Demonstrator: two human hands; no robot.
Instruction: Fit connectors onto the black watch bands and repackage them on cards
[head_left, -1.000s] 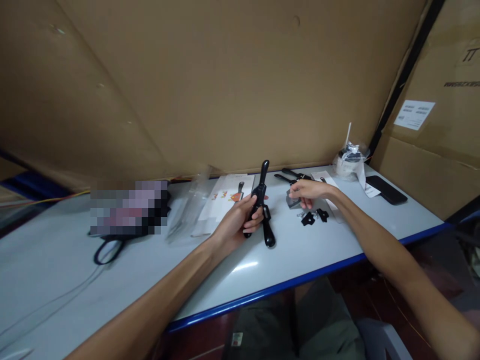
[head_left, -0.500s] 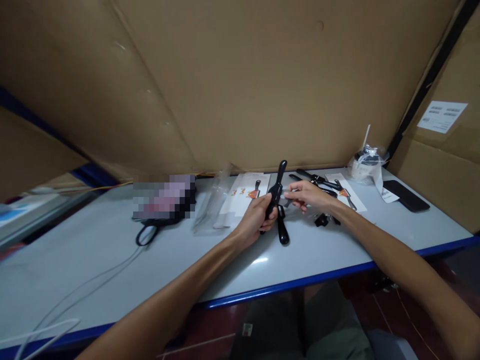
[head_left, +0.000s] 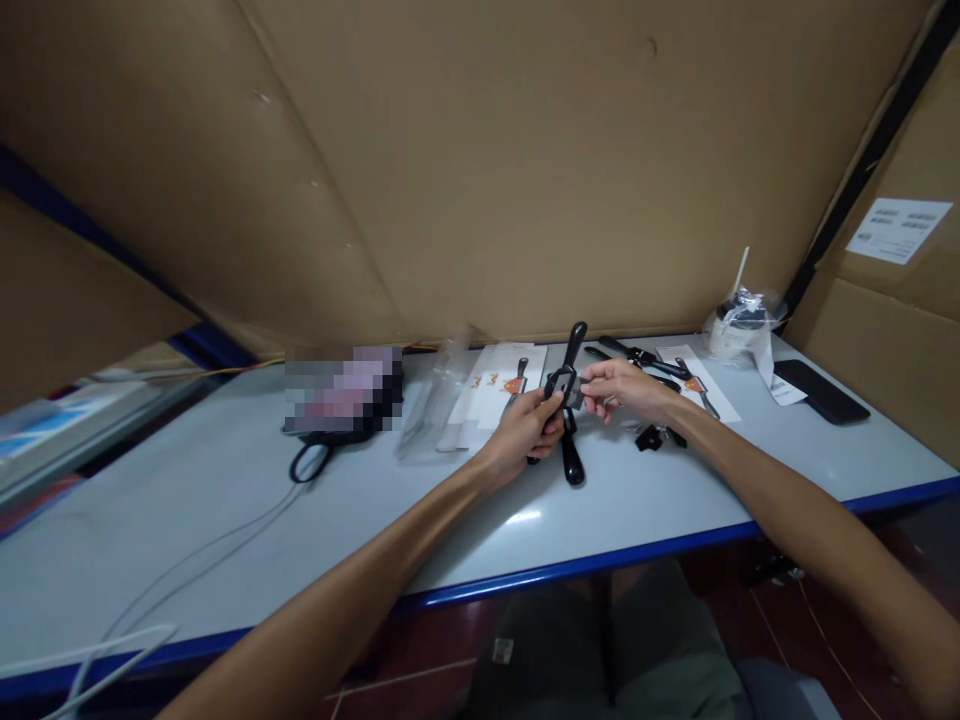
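My left hand [head_left: 531, 428] is wrapped round a black spokeshave [head_left: 576, 345], held tilted above the table with one handle pointing up and away. My right hand [head_left: 621, 388] pinches a small flat metal blade [head_left: 577, 384] against the middle of the spokeshave's body. Whether the blade is seated there I cannot tell. Beneath my hands, the glossy black handle of another spokeshave [head_left: 573, 466] lies on the table. Small black parts [head_left: 649, 438] rest below my right hand. More black-handled tools [head_left: 626, 350] lie behind it, partly hidden.
Printed cards [head_left: 487, 385] and a clear plastic bag [head_left: 431, 410] lie left of my hands; another card [head_left: 705, 385] is at right. A bagged cup [head_left: 739, 335] and a dark phone-like slab [head_left: 821, 390] stand farther right. A blurred-out object [head_left: 345, 400] and cable lie left.
The spokeshave has turned in my left hand so its middle faces me more. My right hand has brought the blade up against the spokeshave's body.
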